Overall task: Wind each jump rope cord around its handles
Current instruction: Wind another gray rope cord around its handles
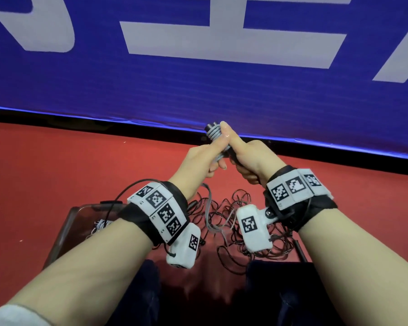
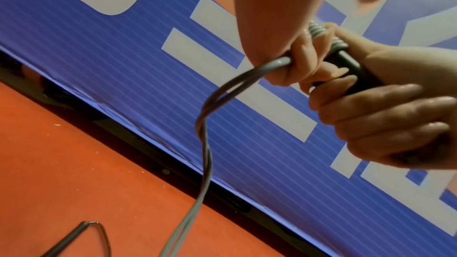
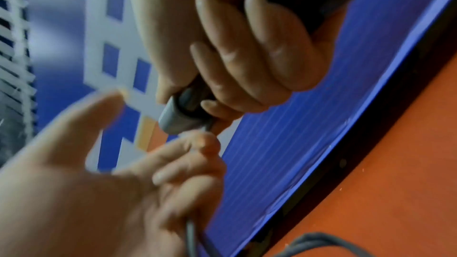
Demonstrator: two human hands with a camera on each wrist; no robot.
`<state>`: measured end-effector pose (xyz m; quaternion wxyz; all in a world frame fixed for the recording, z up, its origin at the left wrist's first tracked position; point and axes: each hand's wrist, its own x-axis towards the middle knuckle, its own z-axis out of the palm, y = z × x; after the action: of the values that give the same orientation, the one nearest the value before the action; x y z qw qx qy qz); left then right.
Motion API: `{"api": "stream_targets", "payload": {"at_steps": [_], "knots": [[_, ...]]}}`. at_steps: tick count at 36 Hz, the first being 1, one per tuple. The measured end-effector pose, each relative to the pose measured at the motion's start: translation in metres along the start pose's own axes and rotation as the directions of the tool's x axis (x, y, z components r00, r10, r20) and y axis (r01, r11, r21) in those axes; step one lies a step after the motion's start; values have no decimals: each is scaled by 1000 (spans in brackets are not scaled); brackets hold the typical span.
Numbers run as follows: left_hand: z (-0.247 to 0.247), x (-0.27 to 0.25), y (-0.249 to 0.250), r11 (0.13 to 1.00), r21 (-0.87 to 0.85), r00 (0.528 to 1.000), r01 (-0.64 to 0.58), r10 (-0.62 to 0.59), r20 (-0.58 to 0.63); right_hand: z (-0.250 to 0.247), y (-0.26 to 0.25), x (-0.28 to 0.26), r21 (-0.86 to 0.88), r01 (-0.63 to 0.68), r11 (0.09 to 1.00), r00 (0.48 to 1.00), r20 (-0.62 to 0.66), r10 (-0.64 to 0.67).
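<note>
The jump rope's black handles (image 1: 231,152) are held together, pointing up and away from me. Grey cord coils (image 1: 213,133) wrap their top end. My right hand (image 1: 242,164) grips the handles low down, thumb lying up along them; in the left wrist view the right hand (image 2: 385,122) has all its fingers curled round the black handles (image 2: 351,65). My left hand (image 1: 216,164) pinches the doubled grey cord (image 2: 210,122) right beside the coils. From there the cord hangs down to the floor. The right wrist view is blurred: the left hand (image 3: 197,155) sits under the handles' grey end (image 3: 173,118).
A tangle of thin dark-red cords (image 1: 233,222) lies on the red floor (image 1: 57,165) below my wrists, with a black handle (image 1: 300,250) at its right. A clear bin (image 1: 68,222) holding wound rope stands at the left. A blue banner (image 1: 198,85) closes off the far side.
</note>
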<state>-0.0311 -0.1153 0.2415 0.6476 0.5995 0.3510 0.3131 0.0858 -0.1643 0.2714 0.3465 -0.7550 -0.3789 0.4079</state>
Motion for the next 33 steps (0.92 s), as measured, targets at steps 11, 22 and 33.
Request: {"api": "stream_targets", "payload": {"at_steps": [11,22,33], "knots": [[-10,7,-10,983,119,987,-138,146,-62,13,5,2,-99,278,956,952,-104,-288],[-20,9,-9,982,104,986,-158,152,62,-9,21,-3,369,207,906,864,365,-346],[-31,13,-10,971,187,989,-147,149,4,2,21,5,255,287,923,927,169,-335]]}}
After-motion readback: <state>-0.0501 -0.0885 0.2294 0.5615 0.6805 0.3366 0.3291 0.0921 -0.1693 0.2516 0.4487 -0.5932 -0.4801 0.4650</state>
